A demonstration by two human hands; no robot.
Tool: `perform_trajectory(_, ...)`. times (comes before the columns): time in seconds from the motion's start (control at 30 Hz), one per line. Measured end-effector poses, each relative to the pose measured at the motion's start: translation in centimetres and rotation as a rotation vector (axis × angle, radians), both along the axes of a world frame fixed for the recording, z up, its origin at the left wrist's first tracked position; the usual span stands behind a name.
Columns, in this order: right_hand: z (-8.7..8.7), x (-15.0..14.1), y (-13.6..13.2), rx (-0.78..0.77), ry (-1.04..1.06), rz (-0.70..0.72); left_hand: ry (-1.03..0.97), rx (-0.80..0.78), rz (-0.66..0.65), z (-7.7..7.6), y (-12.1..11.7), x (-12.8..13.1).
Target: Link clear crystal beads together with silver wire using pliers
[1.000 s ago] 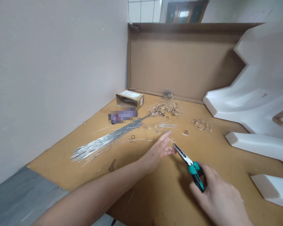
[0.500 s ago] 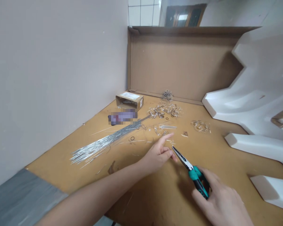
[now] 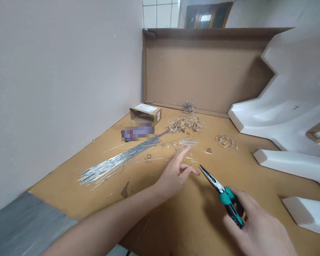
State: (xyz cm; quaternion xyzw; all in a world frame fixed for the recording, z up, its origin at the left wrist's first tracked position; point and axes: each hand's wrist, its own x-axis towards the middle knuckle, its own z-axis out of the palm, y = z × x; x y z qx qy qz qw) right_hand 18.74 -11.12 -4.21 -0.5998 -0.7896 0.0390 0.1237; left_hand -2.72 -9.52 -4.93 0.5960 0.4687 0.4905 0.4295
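My left hand (image 3: 174, 173) reaches over the middle of the table, index finger stretched toward a small bundle of short straight wires (image 3: 188, 143). Its thumb and other fingers are apart from the index finger, and I see nothing held in them. My right hand (image 3: 258, 224) is wrapped round the teal and black handles of long-nose pliers (image 3: 224, 193). The pliers' tips point up and left, close to my left fingertips, with no wire visible in the jaws. A few loose wire pieces (image 3: 190, 158) lie just beyond my left hand.
A long bundle of straight wires (image 3: 117, 161) lies at left. Behind are a blurred purple item (image 3: 138, 132), a small open box (image 3: 156, 115) and piles of bent wire bits (image 3: 186, 123). More bent wires (image 3: 226, 141) lie near white foam (image 3: 282, 160). A cardboard panel (image 3: 202, 74) stands behind.
My right hand has drawn the pliers slightly right and down, away from my left hand. My left index finger has moved up and left, nearer to the short wires.
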Motion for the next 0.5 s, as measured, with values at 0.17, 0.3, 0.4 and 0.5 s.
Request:
perform_trajectory(0.17, -0.4, -0.5, -0.2, -0.152, -0.003, -0.002, 0.049, 0.084, 0.035, 0.1, -0.1, 0.0)
perform_trajectory(0.3, 0.0, -0.7, 0.2, -0.178, 0.063, 0.040, 0.109, 0.137, 0.041, -0.1, 0.0, 0.0)
perform_trajectory(0.4, 0.4, -1.2, 0.2, -0.205, 0.106, 0.080, 0.139, 0.162, 0.039, -0.3, 0.0, -0.1)
perform_trajectory(0.5, 0.6, -1.5, 0.1, -0.207, 0.144, 0.076, 0.159, 0.185, 0.032, -0.3, 0.0, -0.1)
